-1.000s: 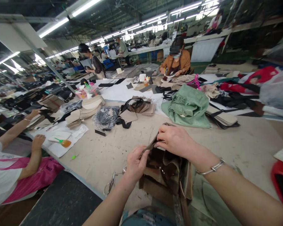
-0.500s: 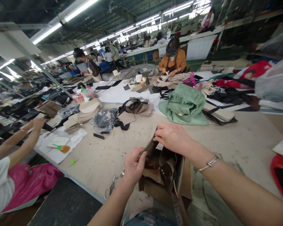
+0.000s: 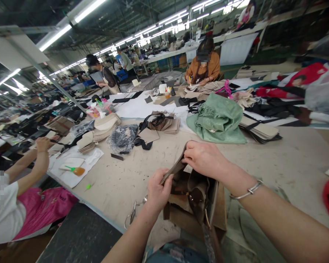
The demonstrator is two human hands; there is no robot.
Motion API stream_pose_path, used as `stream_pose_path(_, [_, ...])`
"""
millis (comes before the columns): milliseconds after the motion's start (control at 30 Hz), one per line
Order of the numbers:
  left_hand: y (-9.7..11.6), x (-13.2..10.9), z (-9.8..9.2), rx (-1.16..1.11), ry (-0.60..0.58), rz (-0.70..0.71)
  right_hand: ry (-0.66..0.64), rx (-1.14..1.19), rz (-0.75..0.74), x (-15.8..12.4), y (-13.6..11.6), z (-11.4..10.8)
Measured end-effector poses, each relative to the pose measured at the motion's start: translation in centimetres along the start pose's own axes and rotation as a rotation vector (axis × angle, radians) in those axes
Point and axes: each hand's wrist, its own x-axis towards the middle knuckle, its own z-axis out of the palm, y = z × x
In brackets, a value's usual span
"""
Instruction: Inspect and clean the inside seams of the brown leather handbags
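Observation:
A brown bag (image 3: pixel 178 163), its mouth open and its inside showing, stands tilted close to my body on the worktable. My left hand (image 3: pixel 159 188) pinches the near-left end of its upper edge between thumb and fingers. Farther along that same edge, my right hand (image 3: pixel 204 157) is closed on it, fingertips curled over the rim. A brown strap (image 3: pixel 212 239) hangs down from the bag toward me. Below and around the bag is a brown cardboard box (image 3: pixel 185 219), partly hidden. Scissors (image 3: pixel 131 216) lie left of my left forearm.
A green cloth sack (image 3: pixel 215 118), a bundle in clear plastic (image 3: pixel 123 138) and stacks of beige pieces (image 3: pixel 105 126) lie across the table (image 3: pixel 126 175). At left, a co-worker's hands (image 3: pixel 45 144) hold a black strip near a glue bottle (image 3: pixel 78 171). Another person (image 3: pixel 204 69) works opposite.
The view has shifted slightly, so the table appears a little to the right on its left side. Both my hands keep their hold on the bag's edge. The left co-worker's hands now draw a black strip.

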Motion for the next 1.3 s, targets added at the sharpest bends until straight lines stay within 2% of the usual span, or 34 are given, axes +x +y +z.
stream_pose_path(200, [-0.2,0.6,-0.3,-0.044,-0.037,-0.044,-0.009,0.074,-0.074,-0.3,0.8,0.2])
stream_pose_path(600, [0.0,0.7,0.0,-0.083,-0.05,-0.019,0.04,0.012,0.001,-0.2,0.6,0.3])
stream_pose_path(833, [0.2,0.7,0.0,-0.063,-0.069,-0.026,0.003,0.004,0.016,0.1,0.5,0.0])
stream_pose_path(1167, [0.5,0.7,0.0,-0.026,-0.079,-0.022,0.015,-0.015,0.036,0.4,0.3,0.1])
stream_pose_path(1300, [0.8,0.9,-0.7,0.046,-0.175,-0.019,0.018,-0.019,0.052,0.6,0.4,0.1])
